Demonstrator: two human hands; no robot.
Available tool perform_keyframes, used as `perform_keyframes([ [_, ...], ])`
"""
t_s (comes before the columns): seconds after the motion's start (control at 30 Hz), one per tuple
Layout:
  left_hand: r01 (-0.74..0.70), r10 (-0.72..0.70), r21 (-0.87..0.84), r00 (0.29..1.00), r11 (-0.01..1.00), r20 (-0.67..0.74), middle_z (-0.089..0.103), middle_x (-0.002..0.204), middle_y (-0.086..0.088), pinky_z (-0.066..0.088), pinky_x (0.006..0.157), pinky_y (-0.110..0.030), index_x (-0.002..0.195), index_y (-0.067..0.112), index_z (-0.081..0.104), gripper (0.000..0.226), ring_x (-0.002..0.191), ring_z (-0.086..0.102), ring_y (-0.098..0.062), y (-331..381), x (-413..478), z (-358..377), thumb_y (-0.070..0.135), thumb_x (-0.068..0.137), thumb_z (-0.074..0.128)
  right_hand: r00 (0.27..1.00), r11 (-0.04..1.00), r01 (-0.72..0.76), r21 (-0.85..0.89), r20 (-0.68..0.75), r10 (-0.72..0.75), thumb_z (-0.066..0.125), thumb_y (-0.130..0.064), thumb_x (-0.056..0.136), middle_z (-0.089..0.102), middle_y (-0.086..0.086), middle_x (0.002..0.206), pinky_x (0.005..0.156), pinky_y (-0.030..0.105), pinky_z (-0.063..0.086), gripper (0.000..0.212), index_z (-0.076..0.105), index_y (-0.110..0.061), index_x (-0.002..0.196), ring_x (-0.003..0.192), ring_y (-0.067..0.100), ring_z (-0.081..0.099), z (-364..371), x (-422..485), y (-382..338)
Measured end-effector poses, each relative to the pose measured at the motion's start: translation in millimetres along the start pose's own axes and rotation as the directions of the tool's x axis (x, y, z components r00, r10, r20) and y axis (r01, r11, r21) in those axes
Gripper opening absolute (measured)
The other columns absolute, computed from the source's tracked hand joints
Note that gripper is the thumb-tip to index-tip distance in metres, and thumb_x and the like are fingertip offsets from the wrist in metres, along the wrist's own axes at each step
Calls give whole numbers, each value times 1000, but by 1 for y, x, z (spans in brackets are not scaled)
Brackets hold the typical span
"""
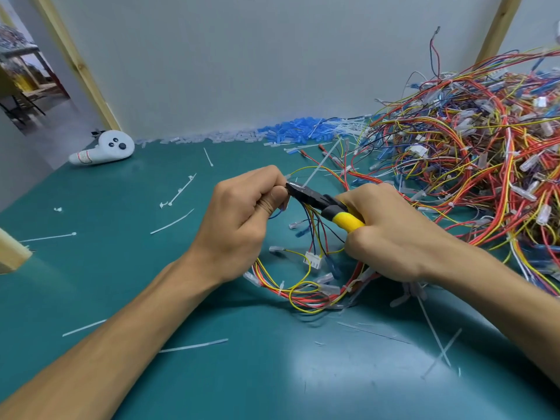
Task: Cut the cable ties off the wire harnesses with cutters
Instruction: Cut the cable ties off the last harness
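While pinching harness [303, 294] in left hand [242, 213], nip only the one-o'clock cable tie [321, 163] (cutters [315, 200] gripped in right hand [391, 234]).

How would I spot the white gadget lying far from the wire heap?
Start at the green table and follow its far edge left to the wooden post. The white gadget lies at its foot. Unlike the thin cable ties nearby, it is bulbous with dark buttons.
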State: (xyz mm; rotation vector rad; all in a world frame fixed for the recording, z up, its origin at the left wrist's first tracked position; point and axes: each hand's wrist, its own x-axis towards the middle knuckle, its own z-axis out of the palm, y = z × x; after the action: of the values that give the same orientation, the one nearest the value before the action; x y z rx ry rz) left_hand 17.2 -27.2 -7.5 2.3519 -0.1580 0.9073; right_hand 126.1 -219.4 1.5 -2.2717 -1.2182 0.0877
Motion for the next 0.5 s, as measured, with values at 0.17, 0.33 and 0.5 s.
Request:
perform_keyframes([
  [0.17,0,-1,32,1000,999,26,41,67,14,28,61,-17,77,4,54,30,62,39,-5,1,-1,1,10,106,51,987,998,-56,0,151,55,49,-20,52,28,-1,52,48,33,15,21,32,-16,64,49,17,21,-12,0,1],
  [0.33,-6,5,50,1000,999,31,41,66,13,27,61,-15,77,3,55,29,62,39,-4,1,-1,1,9,105,51,987,999,-41,-7,153,42,49,-20,54,28,-1,51,42,30,14,19,32,-16,64,47,17,20,-12,0,0],
  [0.5,-12,10,59,999,998,36,41,65,13,27,60,-14,77,3,56,29,61,38,-3,2,-1,2,8,105,52,987,998,-50,-23,152,53,49,-21,54,30,2,53,47,31,16,19,34,-16,64,49,20,22,-15,-1,2],
])
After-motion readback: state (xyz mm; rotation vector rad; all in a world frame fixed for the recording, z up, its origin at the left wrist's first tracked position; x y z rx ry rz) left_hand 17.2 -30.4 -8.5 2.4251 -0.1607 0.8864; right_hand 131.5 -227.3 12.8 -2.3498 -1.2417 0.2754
